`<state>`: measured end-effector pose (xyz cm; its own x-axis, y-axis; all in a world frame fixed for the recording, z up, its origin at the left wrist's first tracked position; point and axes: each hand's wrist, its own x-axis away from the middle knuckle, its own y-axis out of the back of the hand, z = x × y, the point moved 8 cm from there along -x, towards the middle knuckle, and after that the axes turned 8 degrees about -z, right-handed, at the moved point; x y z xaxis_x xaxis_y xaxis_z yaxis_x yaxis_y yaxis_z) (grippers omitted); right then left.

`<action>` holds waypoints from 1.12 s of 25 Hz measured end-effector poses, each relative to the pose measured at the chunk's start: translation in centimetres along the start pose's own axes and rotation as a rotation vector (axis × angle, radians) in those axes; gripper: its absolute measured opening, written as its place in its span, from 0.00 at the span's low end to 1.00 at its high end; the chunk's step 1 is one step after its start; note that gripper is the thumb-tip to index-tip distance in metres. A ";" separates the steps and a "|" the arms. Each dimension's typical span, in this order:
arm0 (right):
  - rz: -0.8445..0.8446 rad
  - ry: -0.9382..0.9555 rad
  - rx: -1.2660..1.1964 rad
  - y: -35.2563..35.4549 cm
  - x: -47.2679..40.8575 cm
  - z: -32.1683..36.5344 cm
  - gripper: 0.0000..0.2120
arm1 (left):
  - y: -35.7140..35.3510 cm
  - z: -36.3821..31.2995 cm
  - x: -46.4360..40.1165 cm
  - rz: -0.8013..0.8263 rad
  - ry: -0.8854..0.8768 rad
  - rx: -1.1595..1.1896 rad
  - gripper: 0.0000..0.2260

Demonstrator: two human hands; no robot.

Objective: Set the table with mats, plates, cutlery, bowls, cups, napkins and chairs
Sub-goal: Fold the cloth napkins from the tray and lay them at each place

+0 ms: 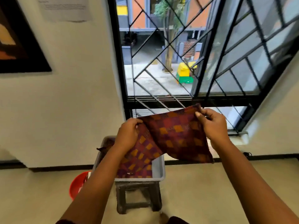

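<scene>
A dark red cloth mat with orange squares hangs in the air in front of the window, held by both hands. My left hand grips its left upper corner, and my right hand pinches its right upper corner. Under it, another cloth of the same pattern hangs from my left hand down into a grey plastic tub. The tub stands on a small dark stool.
A red bucket stands on the floor left of the stool. The barred window with an open pane fills the wall ahead, a white wall with a dark picture to its left. Pale floor lies on both sides.
</scene>
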<state>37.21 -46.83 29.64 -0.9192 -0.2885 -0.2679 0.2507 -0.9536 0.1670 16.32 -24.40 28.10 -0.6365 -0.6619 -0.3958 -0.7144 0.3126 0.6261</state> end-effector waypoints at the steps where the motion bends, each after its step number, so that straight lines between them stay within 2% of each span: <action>1: -0.025 -0.018 0.006 1.7 0.4 -0.9 0.06 | -1.5 -1.8 0.1 0.095 0.022 0.019 0.17; 3: -0.089 -0.038 0.003 5.7 1.2 -1.8 0.04 | -4.8 -5.7 0.6 0.302 0.081 0.162 0.23; 5: -0.162 -0.058 -0.008 10.3 2.4 -2.3 0.09 | -8.0 -9.3 0.7 0.427 0.157 0.306 0.25; 9: -0.251 -0.060 -0.015 18.5 5.4 -3.6 0.09 | -14.8 -15.6 1.1 0.581 0.286 0.553 0.22; 15: -0.293 -0.091 -0.005 27.1 10.9 -6.5 0.06 | -26.1 -27.1 3.9 0.761 0.325 0.739 0.16; 17: -0.262 -0.088 -0.007 28.1 12.3 -7.6 0.03 | -28.3 -31.2 5.4 0.794 0.239 0.732 0.19; 20: -0.254 -0.114 0.072 30.9 12.9 -8.9 0.08 | -31.2 -37.6 7.8 0.851 -0.091 0.625 0.19; 22: -0.319 -0.118 0.157 34.6 12.4 -8.4 0.11 | -32.1 -41.6 9.7 0.959 -0.221 0.651 0.25; 24: -0.428 -0.102 0.220 39.2 11.5 -6.7 0.13 | -32.2 -45.1 11.0 1.023 -0.301 0.698 0.26; 26: -0.502 -0.086 0.225 43.3 10.5 -4.3 0.23 | -32.1 -48.1 11.9 1.062 -0.409 0.736 0.25; 28: -0.499 -0.036 0.288 46.7 9.4 -1.7 0.34 | -31.8 -51.0 12.8 1.107 -0.508 0.794 0.24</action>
<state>40.79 -94.24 33.31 -0.9161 0.1981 -0.3485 -0.3039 -0.9102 0.2814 45.68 -77.60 37.40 -0.8693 0.4187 -0.2626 0.3390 0.8917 0.2999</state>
